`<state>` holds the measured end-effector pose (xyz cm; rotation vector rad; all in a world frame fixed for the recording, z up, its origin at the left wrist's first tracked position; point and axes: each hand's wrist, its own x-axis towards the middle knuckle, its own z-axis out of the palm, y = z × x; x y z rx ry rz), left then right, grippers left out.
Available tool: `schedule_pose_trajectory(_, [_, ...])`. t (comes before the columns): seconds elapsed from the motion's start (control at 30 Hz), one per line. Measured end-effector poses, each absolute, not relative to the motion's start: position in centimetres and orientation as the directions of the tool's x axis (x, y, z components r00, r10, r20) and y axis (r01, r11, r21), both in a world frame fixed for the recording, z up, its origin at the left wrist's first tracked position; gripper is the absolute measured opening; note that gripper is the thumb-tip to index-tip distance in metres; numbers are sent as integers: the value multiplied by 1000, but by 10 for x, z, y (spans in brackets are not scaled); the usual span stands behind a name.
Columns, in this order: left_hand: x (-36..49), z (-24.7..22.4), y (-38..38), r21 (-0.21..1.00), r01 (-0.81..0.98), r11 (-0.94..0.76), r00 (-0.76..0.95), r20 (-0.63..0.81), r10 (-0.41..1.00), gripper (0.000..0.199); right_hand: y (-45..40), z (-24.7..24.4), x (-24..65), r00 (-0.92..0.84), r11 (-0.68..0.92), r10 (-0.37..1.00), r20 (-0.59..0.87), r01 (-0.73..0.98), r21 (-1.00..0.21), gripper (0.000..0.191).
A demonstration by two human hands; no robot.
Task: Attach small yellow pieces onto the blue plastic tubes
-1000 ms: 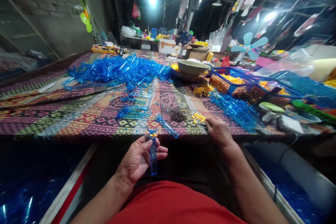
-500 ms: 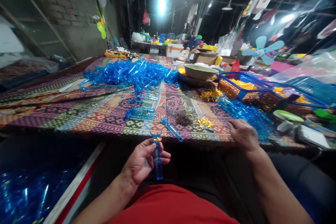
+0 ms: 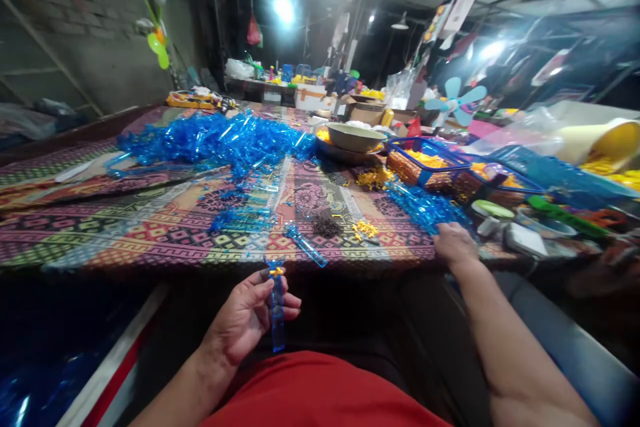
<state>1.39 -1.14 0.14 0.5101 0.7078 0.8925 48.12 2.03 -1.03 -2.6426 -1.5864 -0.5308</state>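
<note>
Below the table edge, my left hand (image 3: 245,320) is closed on a clear blue plastic tube piece (image 3: 277,313), a long flat-sided part held upright. A small yellow part (image 3: 276,271) sits across its horned top. My right hand (image 3: 456,245) rests at the front of a pile of clear blue plastic pieces (image 3: 425,207), its fingers curled and partly hidden; what they hold cannot be made out. Another clear blue tube piece (image 3: 307,245) lies at the table edge between my hands. Beyond it are a heap of small dark parts (image 3: 327,226) and small yellow parts (image 3: 365,230).
A large heap of blue plastic pieces (image 3: 200,140) covers the table's far left. Stacked bowls (image 3: 355,139), a blue-rimmed basket (image 3: 425,163) of yellow parts and a small fan (image 3: 455,103) stand at the back right. A green-lidded container (image 3: 493,209) is right of my right hand.
The view has turned right, so the scene sits farther left. My left hand still holds the blue piece; my right hand remains by the right-hand blue pile.
</note>
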Motion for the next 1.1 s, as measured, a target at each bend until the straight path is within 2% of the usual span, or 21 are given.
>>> schedule_pose_trajectory(0.37, [14, 1, -12, 691, -485, 536, 431, -344, 834, 9, 42, -25, 462, 293, -341, 902, 317, 934, 106, 29])
schedule_pose_trajectory(0.57, [14, 1, -10, 685, -488, 541, 444, -339, 830, 10, 41, -20, 454, 177, -210, 920, 351, 976, 59, 34])
schedule_pose_trajectory(0.7, [15, 2, -9, 685, -478, 550, 446, -350, 824, 11, 45, -23, 446, 138, -153, 941, 309, 988, 24, 27])
schedule_pose_trajectory(0.97, [16, 6, -12, 709, -531, 464, 468, -212, 858, 13, 58, -21, 432, 122, -150, 946, 301, 986, 71, 28])
schedule_pose_trajectory(1.1, [14, 6, -12, 701, -560, 442, 461, -180, 869, 13, 59, -19, 429, 130, -181, 921, 367, 977, 110, 30])
